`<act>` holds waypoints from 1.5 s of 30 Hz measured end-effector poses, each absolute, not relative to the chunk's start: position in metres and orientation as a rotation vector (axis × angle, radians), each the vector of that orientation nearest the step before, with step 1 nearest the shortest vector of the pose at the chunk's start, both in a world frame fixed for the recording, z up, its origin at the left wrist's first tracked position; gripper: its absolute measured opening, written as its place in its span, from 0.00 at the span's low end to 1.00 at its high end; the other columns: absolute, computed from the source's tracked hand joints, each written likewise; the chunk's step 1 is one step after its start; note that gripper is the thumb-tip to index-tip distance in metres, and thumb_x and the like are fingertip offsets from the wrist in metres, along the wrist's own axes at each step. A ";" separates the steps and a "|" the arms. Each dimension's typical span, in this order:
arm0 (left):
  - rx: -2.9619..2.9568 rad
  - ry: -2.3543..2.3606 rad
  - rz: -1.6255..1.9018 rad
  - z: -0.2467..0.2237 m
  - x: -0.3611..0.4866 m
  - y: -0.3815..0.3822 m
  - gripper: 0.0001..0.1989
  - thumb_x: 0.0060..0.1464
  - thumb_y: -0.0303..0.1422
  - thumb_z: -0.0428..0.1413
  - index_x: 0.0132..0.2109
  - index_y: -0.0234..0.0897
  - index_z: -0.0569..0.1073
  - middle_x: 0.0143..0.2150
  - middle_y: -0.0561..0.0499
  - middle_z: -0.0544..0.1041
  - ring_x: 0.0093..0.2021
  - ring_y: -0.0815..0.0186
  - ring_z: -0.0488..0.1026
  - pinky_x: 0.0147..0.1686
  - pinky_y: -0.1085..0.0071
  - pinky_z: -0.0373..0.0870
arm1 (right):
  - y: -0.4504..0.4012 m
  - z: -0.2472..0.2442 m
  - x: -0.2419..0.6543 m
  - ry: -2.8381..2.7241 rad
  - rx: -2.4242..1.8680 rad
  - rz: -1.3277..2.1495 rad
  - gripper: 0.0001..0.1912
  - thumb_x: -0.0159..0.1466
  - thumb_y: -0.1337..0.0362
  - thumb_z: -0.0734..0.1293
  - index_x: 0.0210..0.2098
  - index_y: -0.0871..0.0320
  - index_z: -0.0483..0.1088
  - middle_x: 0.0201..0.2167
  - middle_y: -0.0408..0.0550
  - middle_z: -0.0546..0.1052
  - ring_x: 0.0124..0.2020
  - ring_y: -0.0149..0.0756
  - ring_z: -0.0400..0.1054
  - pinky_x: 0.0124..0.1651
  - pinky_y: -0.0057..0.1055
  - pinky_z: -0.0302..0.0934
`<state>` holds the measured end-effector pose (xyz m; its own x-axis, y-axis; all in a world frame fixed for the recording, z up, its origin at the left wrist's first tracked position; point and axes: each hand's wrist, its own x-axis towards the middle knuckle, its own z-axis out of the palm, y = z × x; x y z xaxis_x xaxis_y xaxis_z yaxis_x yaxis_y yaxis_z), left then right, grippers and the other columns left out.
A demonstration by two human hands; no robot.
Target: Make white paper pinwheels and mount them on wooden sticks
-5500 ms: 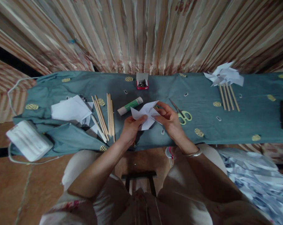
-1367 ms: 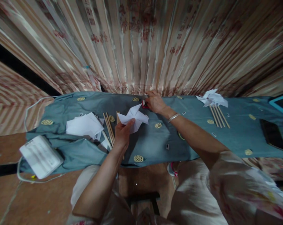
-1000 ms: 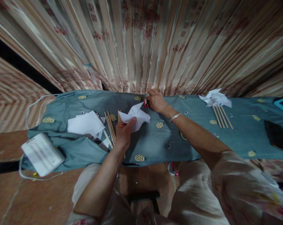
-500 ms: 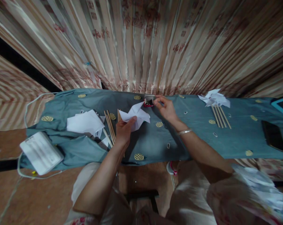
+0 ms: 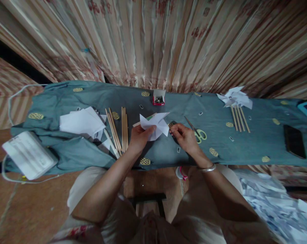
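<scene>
Striped curtains [image 5: 143, 44] are hanging behind a rumpled teal cloth [image 5: 234, 149], where a small red-and-white box [image 5: 158, 104] is standing open, holding shiny metal bits [image 5: 158, 100]. Nearer, the left hand [image 5: 138, 138] is pinching a crisp white paper pinwheel [image 5: 157, 122] above the cloth, its pointed blades aiming far-left, far-right and near-right. Just beside it, the right hand [image 5: 185, 138] is pressing its fingertips together; whether they're gripping something, I can't tell.
</scene>
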<state>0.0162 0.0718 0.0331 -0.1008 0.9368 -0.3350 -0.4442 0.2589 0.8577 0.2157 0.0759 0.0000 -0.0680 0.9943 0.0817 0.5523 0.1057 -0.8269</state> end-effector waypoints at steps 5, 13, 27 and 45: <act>0.571 1.125 1.258 0.031 0.018 0.073 0.14 0.30 0.35 0.71 0.29 0.34 0.82 0.29 0.49 0.82 0.27 0.66 0.74 0.31 0.70 0.71 | 0.082 -0.008 0.220 -1.479 -1.422 1.043 0.14 0.60 0.50 0.68 0.31 0.55 0.72 0.26 0.43 0.76 0.26 0.33 0.68 0.33 0.32 0.63; 0.578 1.155 1.271 0.028 0.018 0.074 0.14 0.30 0.35 0.72 0.28 0.35 0.82 0.28 0.50 0.82 0.27 0.67 0.74 0.30 0.71 0.70 | 0.067 0.004 0.226 -1.904 -1.499 0.627 0.07 0.66 0.63 0.62 0.36 0.53 0.73 0.35 0.48 0.79 0.38 0.41 0.73 0.46 0.37 0.66; 0.635 1.136 1.212 0.021 0.022 0.068 0.18 0.32 0.37 0.73 0.31 0.32 0.81 0.30 0.49 0.82 0.28 0.65 0.75 0.31 0.69 0.72 | 0.061 0.004 0.222 -1.838 -1.557 0.539 0.07 0.64 0.64 0.64 0.40 0.54 0.73 0.33 0.46 0.81 0.34 0.39 0.76 0.43 0.37 0.71; 0.612 1.104 1.217 0.014 0.021 0.068 0.13 0.32 0.34 0.71 0.28 0.33 0.81 0.27 0.50 0.81 0.26 0.69 0.72 0.27 0.74 0.68 | 0.060 0.007 0.229 -1.926 -1.449 0.477 0.06 0.65 0.67 0.63 0.34 0.56 0.72 0.45 0.54 0.79 0.48 0.45 0.75 0.53 0.45 0.68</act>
